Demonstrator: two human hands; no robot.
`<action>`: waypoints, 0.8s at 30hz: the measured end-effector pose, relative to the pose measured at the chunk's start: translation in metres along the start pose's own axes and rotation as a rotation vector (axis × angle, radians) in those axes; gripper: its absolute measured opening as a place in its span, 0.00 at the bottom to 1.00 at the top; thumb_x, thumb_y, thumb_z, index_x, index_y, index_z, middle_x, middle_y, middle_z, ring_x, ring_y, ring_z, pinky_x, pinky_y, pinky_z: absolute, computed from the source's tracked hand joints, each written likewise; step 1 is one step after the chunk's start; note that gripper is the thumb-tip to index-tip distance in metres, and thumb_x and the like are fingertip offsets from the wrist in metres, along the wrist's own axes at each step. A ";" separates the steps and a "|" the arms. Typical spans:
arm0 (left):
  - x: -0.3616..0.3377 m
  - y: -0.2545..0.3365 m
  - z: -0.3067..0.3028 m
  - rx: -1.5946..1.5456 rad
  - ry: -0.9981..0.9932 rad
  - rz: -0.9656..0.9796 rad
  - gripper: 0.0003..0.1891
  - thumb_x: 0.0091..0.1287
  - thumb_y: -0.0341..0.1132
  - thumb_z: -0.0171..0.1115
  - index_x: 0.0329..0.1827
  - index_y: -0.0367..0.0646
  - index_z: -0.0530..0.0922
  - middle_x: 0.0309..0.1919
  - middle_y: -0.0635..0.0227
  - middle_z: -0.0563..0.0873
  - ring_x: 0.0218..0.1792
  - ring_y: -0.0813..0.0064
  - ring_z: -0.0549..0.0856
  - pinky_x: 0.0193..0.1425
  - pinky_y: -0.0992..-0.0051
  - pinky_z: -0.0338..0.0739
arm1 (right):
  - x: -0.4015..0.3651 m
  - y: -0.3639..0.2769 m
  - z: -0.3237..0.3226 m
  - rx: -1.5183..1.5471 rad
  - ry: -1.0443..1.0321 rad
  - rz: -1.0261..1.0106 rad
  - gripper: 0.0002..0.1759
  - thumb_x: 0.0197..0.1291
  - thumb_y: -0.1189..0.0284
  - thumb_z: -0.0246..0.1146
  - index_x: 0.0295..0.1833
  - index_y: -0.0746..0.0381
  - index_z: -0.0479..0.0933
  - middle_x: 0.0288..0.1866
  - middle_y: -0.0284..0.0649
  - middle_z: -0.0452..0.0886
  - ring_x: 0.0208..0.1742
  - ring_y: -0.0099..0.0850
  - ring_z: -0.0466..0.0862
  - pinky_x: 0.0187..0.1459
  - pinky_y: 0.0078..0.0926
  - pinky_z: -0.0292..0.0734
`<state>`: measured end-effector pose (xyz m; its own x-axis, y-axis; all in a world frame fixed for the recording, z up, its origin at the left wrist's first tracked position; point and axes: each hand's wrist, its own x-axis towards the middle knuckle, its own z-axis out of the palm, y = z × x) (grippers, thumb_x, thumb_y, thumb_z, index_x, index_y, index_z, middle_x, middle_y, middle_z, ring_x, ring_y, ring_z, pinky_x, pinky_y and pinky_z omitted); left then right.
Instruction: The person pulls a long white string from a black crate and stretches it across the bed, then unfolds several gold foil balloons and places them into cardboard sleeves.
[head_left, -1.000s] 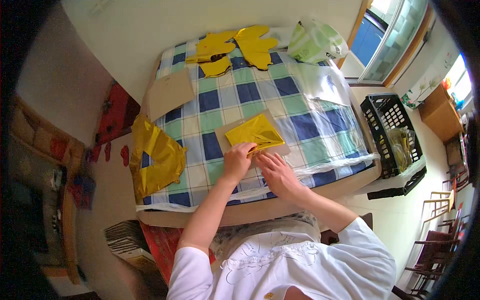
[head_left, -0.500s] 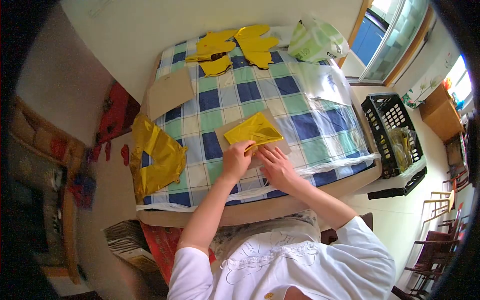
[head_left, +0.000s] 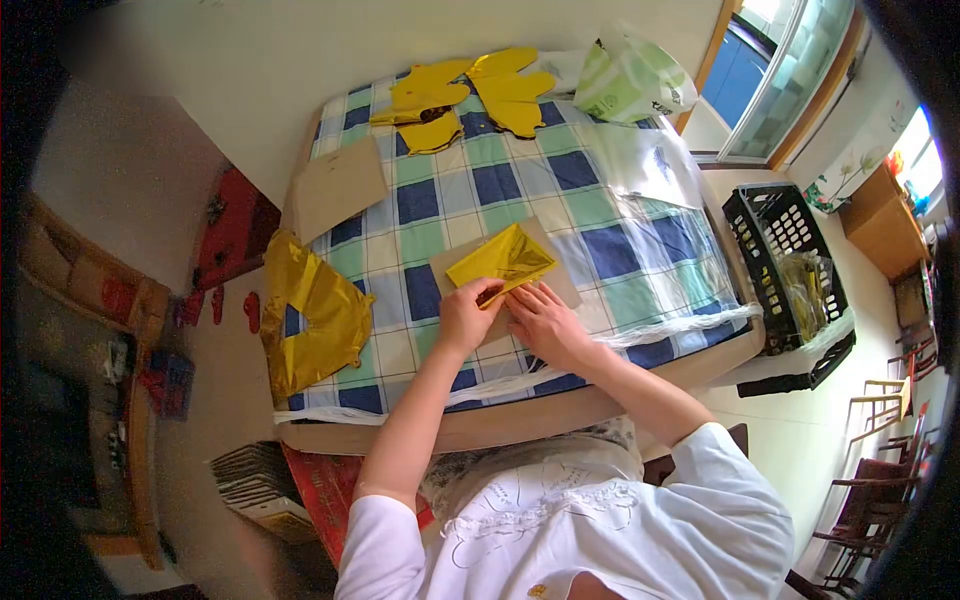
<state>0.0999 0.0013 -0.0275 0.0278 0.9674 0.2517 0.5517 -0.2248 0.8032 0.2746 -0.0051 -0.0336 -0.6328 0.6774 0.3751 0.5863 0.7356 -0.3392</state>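
Note:
A folded piece of gold foil (head_left: pixel 505 254) lies on a brown cardboard sheet (head_left: pixel 560 265) on the checked cloth (head_left: pixel 500 183). My left hand (head_left: pixel 470 314) pinches the lower left edge of the foil between thumb and fingers. Beside it, my right hand (head_left: pixel 548 325) lies palm down on the cardboard at the foil's lower edge, its fingers stretched out.
A large gold foil piece (head_left: pixel 318 318) is at the left, near a second cardboard sheet (head_left: pixel 345 188). Gold foil shapes (head_left: pixel 510 90) and a green-white bag (head_left: pixel 635 85) lie at the back. Right of the bed stands a black crate (head_left: pixel 780 270).
The foil's lower right edge has been folded or drawn inward slightly, and its creases look different. Both hands have shifted a little to the left.

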 end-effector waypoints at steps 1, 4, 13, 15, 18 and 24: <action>0.000 -0.001 0.001 0.015 0.004 0.011 0.10 0.58 0.30 0.65 0.44 0.44 0.83 0.37 0.61 0.87 0.40 0.65 0.87 0.44 0.73 0.80 | -0.002 0.000 -0.004 0.025 0.017 0.000 0.24 0.56 0.71 0.59 0.59 0.66 0.70 0.61 0.47 0.71 0.68 0.43 0.67 0.68 0.44 0.58; -0.001 0.001 0.000 0.048 0.009 -0.008 0.10 0.59 0.30 0.65 0.44 0.42 0.83 0.38 0.59 0.87 0.40 0.65 0.87 0.44 0.73 0.80 | -0.010 -0.004 -0.018 0.064 0.052 0.019 0.23 0.55 0.73 0.59 0.59 0.66 0.71 0.61 0.47 0.71 0.67 0.43 0.67 0.68 0.45 0.58; -0.001 0.001 0.002 0.016 0.010 0.001 0.10 0.58 0.29 0.65 0.44 0.42 0.83 0.39 0.59 0.87 0.40 0.64 0.87 0.45 0.72 0.80 | -0.013 0.006 -0.002 -0.059 0.048 0.048 0.23 0.55 0.74 0.55 0.58 0.68 0.71 0.62 0.47 0.71 0.68 0.43 0.66 0.70 0.46 0.56; -0.001 0.005 0.001 0.053 0.011 0.045 0.10 0.57 0.29 0.65 0.43 0.41 0.83 0.38 0.59 0.87 0.40 0.63 0.87 0.45 0.71 0.80 | -0.007 0.007 0.003 -0.043 0.032 -0.001 0.22 0.55 0.74 0.55 0.57 0.68 0.72 0.60 0.47 0.72 0.67 0.43 0.66 0.70 0.45 0.56; -0.002 0.010 -0.001 0.143 0.019 0.136 0.10 0.55 0.29 0.66 0.41 0.42 0.83 0.37 0.61 0.86 0.38 0.62 0.86 0.43 0.70 0.80 | -0.001 0.008 0.005 0.002 0.001 -0.025 0.22 0.54 0.74 0.55 0.56 0.67 0.72 0.59 0.47 0.72 0.67 0.44 0.66 0.71 0.45 0.54; -0.006 0.003 0.006 0.288 0.049 0.250 0.10 0.53 0.29 0.66 0.39 0.44 0.82 0.36 0.65 0.86 0.40 0.64 0.84 0.44 0.68 0.79 | -0.010 0.006 -0.012 0.060 0.040 0.009 0.20 0.54 0.76 0.55 0.55 0.66 0.74 0.60 0.46 0.72 0.66 0.42 0.68 0.70 0.45 0.56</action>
<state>0.1067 -0.0040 -0.0301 0.1553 0.8785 0.4519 0.7447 -0.4047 0.5308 0.2904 -0.0081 -0.0293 -0.6063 0.6839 0.4059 0.5598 0.7295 -0.3930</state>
